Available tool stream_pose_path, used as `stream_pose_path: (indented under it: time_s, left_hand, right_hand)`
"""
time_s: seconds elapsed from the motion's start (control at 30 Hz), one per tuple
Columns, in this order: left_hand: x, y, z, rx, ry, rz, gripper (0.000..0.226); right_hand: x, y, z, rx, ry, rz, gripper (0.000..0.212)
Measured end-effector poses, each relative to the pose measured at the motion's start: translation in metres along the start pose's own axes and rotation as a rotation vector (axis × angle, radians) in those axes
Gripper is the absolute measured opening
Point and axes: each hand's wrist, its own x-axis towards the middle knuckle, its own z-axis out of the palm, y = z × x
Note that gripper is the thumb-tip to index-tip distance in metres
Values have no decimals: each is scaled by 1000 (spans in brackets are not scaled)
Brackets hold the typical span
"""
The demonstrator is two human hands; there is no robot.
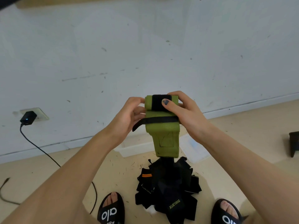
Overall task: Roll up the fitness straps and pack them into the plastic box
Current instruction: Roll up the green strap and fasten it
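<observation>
I hold the green strap [161,125] up before me, partly rolled: my left hand [127,117] and right hand [184,113] pinch the roll's ends. The black straps [168,188] lie unrolled on the near floor; beyond them, the plastic box [134,148] shows no straps yet.

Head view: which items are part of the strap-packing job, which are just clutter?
Job: green strap, half rolled, held by left hand and right hand; black strap pile; clear plastic box; its lid.
Clutter: charger, cable, dark stool.
</observation>
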Motion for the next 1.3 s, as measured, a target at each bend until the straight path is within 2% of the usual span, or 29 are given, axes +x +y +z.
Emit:
stream_pose_path:
  time_s: [0.1, 0.27, 0.33, 0.47, 0.57, 0.67, 0.77, 0.8, 0.9, 1.03, 1.17, 1.3]
  left_hand:
    - [-2, -1, -8, -77, -19, -61, 25]
    - [-5, -8, -12, 110, -149, 16, 27]
    - [-7, -6, -10, 118, -161, 35, 28]
    - [-7, -4, -10, -63, -168, -6, 17]
    - [-7, -1, -11, -177, -136, -5, 24]
    - [-9, 2, -6, -195, -122, -15, 31]
    - [-9, 4, -6, -141, -145, -36, 48]
    - [-9, 5, -5, -107, -131, -32, 47]
    - [-11, 3, 0, 177, -83, 57, 28]
    - [-13, -4, 3, 421, -30, 158, 21]
    - [-12, -6, 9, 423, 41, 208, 21]
    - [-10, -8, 9, 383, 107, 196, 32]
  right_hand:
    - [0, 0, -2, 11, 43, -3, 17]
    - [0, 2, -1, 89, 89, 8, 20]
    - [2, 2, 0, 117, 100, 17, 24]
    - [2, 2, 1, 127, 92, 26, 26]
    - [3, 3, 3, 120, 96, 32, 26]
    - [4, 3, 5, 96, 101, 29, 23]
    - [3, 4, 7, 68, 97, 17, 20]
    - [2, 4, 7, 62, 96, 12, 19]
    - [1, 3, 9, 57, 94, 2, 17]
    - [0, 3, 11, 59, 76, -5, 17]
    - [-1, 1, 11, 72, 73, -6, 19]
    - [-2, 3, 9, 98, 50, 1, 19]
